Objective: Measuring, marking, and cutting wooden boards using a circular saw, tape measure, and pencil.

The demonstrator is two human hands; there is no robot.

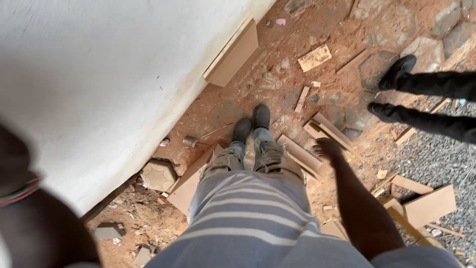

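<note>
The right hand (327,148) hangs at the end of a lowered arm, above a cluster of board offcuts (317,144) lying on the ground just right of the person's shoes (253,124). The fingers appear loosely curled with nothing in them; how far they are spread cannot be told, as the hand is small and seen from behind. The left hand is not identifiable: only a blurred forearm with a striped wristband (20,192) fills the lower left corner, so its state cannot be told.

For a clean pick from the pile, a sound approach is to select one strip lying on top, grip it near its middle so it stays level, and lift straight up so neighbouring pieces are not dragged. Cut edges are likely rough, so contact on the flat faces seems safer.

The floor (277,74) is red earth over worn paving stones, dusted with sawdust and scattered scraps. A larger panel (233,54) leans against the white wall (99,74). More brown boards (429,204) lie at lower right beside grey gravel (441,159). A patterned paving block (157,174) sits at the base of the wall. Another person's legs (431,101) in dark trousers and black shoes stand at upper right, well apart from the pile.
</note>
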